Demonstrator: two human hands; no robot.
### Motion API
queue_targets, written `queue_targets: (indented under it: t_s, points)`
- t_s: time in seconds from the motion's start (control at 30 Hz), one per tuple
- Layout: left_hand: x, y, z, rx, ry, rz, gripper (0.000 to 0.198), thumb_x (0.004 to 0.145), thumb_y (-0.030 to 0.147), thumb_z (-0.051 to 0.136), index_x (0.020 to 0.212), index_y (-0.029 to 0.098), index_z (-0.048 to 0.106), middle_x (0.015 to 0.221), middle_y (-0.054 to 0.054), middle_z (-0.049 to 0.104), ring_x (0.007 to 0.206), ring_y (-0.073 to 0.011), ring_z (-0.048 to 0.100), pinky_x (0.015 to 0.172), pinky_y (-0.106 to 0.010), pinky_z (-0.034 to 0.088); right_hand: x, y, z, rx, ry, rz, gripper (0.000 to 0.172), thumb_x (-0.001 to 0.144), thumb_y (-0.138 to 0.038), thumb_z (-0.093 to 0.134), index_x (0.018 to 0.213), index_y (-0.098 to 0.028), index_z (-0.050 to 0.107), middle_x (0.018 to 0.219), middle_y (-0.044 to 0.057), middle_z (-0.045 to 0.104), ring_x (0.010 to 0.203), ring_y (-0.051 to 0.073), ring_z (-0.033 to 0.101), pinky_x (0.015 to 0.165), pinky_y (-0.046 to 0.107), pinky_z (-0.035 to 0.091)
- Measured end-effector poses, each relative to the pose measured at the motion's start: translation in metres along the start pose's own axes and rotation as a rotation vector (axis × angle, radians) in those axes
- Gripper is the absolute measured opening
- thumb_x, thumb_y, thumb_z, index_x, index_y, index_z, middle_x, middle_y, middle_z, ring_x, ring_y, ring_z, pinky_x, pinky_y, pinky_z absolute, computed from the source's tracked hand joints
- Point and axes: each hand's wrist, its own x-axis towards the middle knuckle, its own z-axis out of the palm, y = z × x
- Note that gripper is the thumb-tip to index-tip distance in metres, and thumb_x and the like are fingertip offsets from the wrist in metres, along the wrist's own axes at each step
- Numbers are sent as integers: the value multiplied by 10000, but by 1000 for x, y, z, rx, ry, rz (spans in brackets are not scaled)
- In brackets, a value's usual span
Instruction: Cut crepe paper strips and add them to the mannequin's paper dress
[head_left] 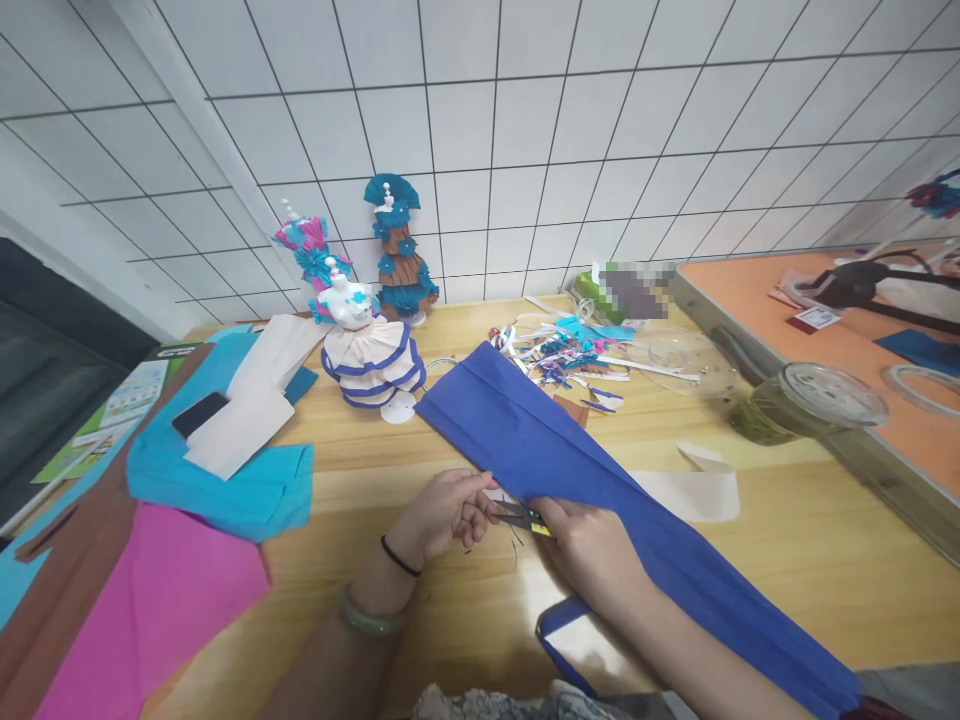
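Observation:
In front of me, my right hand (600, 550) is closed round a small pair of scissors (516, 515) with dark blades and a bit of yellow near the grip. The blades point left, at the fingertips of my left hand (450, 515). Those fingers are pinched together; whatever lies between them is too small to make out. Thin dark slivers (516, 543) show just below the blades. Behind both hands a long folded sheet of blue crepe paper (525, 430) stretches diagonally across the wooden table (337, 600).
Mini mannequins stand at the back, one in a cream skirt with blue trim (373, 365), another in teal and brown ruffles (401, 255). Paper scraps (562, 350) lie piled near the wall. Turquoise paper (255, 490), pink paper (165, 600) and a phone (199, 415) are left; a ribbon spool (802, 405) sits right.

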Motion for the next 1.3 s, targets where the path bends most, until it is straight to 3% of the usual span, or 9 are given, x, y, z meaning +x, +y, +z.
queue_targets:
  t_s: [0.17, 0.37, 0.53, 0.63, 0.73, 0.93, 1.1, 1.3]
  points:
    - [1, 0, 3, 23, 27, -28, 329, 779, 448, 577, 722, 130, 517, 558, 3, 589, 299, -51, 449, 280, -160, 298, -9, -5, 1, -68, 65, -127, 307, 791, -37, 494, 1050, -155, 609, 757, 54, 679, 631, 175, 635, 514, 244, 366]
    - [7, -1, 6, 41, 62, -37, 257, 822, 340, 537, 670, 145, 468, 534, 12, 583, 301, -40, 436, 282, -152, 263, -12, -1, 3, -19, 45, -115, 334, 792, -56, 502, 1100, -154, 588, 790, 59, 688, 660, 180, 642, 544, 241, 399]
    - [7, -3, 5, 36, 67, -16, 253, 798, 346, 545, 671, 158, 433, 546, 10, 594, 308, -43, 444, 288, -152, 265, -12, 3, -14, 297, -21, 92, 274, 864, -288, 482, 1105, -186, 564, 941, 84, 694, 803, 230, 654, 662, 287, 445]
    - [5, -5, 6, 34, 73, 12, 273, 762, 372, 580, 679, 162, 426, 562, 13, 598, 313, -42, 449, 288, -148, 264, -11, 7, -27, 594, -98, 206, 364, 911, -467, 336, 967, -198, 575, 859, 61, 679, 781, 212, 631, 684, 287, 434]
    - [4, -7, 6, 30, 63, 36, 294, 734, 396, 604, 679, 160, 436, 572, 13, 599, 320, -44, 456, 281, -148, 260, -11, 13, -32, 825, -219, 248, 483, 930, -505, 205, 788, -192, 545, 681, 17, 586, 648, 161, 548, 607, 255, 398]
    - [4, -6, 6, 38, 53, 19, 309, 688, 395, 638, 658, 160, 440, 572, 5, 603, 315, -42, 444, 266, -151, 254, -7, 20, -24, 1080, -433, 310, 519, 891, -578, 244, 776, -162, 531, 509, -54, 359, 461, 95, 334, 448, 222, 281]
    - [2, -2, 8, 42, 57, 14, 308, 659, 385, 652, 664, 154, 447, 553, 16, 587, 293, -32, 412, 256, -150, 250, 0, 20, -23, 1217, -556, 379, 529, 839, -638, 284, 760, -163, 502, 463, -70, 353, 367, 69, 289, 355, 203, 238]
    - [3, -3, 7, 36, 60, 19, 324, 651, 390, 655, 644, 164, 423, 550, 10, 590, 292, -35, 409, 253, -152, 254, 9, 16, -20, 1275, -573, 367, 505, 835, -632, 308, 801, -160, 482, 465, -73, 411, 310, 53, 331, 311, 172, 260]
